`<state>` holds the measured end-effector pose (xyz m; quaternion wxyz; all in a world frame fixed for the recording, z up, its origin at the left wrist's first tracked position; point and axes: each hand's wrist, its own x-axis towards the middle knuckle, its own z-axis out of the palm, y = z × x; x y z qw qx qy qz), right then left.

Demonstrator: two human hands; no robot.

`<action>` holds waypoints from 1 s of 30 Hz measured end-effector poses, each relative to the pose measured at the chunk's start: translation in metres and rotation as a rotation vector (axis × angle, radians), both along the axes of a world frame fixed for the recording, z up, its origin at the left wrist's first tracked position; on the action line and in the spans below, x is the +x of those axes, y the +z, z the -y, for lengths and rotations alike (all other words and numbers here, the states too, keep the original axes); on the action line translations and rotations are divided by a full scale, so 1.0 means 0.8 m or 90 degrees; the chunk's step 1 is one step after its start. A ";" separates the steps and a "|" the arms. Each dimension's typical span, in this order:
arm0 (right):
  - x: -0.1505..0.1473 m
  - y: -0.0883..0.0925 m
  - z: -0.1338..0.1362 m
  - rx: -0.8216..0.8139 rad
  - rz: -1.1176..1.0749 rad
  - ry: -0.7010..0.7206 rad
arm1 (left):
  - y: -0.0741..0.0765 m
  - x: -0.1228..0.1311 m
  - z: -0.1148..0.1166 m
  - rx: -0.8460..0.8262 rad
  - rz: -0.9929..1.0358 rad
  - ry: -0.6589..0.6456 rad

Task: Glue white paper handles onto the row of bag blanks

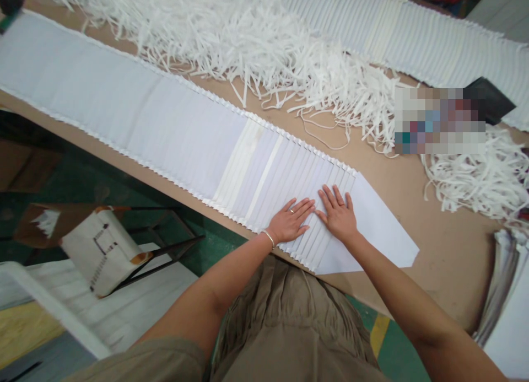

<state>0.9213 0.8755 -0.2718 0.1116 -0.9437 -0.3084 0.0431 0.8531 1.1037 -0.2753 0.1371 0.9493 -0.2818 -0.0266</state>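
A long row of overlapped white paper sheets (136,114) runs along the near edge of the brown table (417,194). My left hand (291,221), with a ring and a bracelet, lies flat and open on the row's right end. Beside it my right hand (338,212) also presses flat with fingers spread on the same sheets, next to the last sheet (380,227), whose corner is cut at an angle. Neither hand holds anything.
A big heap of white paper strips (256,46) covers the table's middle and right. A second row of overlapped sheets (397,35) lies at the far side. A black object (491,98) sits at the right, a paper stack (506,283) at the right edge. A stool with a notebook (103,255) stands below left.
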 end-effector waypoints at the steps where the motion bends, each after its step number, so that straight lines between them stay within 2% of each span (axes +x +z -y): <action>1: 0.000 0.000 0.001 -0.008 0.008 0.002 | 0.000 0.000 0.000 -0.003 -0.002 0.000; 10: -0.008 0.004 0.009 -0.020 0.041 -0.016 | 0.000 -0.002 -0.002 -0.018 0.000 -0.001; 15: -0.007 0.006 0.021 -0.031 0.006 -0.009 | -0.001 0.002 0.000 -0.030 -0.006 -0.004; 19: -0.009 0.024 0.046 -0.041 0.018 -0.112 | 0.006 0.002 -0.017 -0.048 -0.012 0.020; 24: -0.057 0.031 0.092 -0.075 0.016 -0.219 | 0.014 -0.030 -0.077 -0.041 -0.021 0.152; 27: -0.099 0.025 0.099 -0.091 -0.007 -0.233 | 0.013 -0.057 -0.095 -0.033 -0.043 0.136; 30: -0.129 0.022 0.096 -0.100 -0.029 -0.225 | 0.010 -0.076 -0.082 -0.027 -0.055 0.084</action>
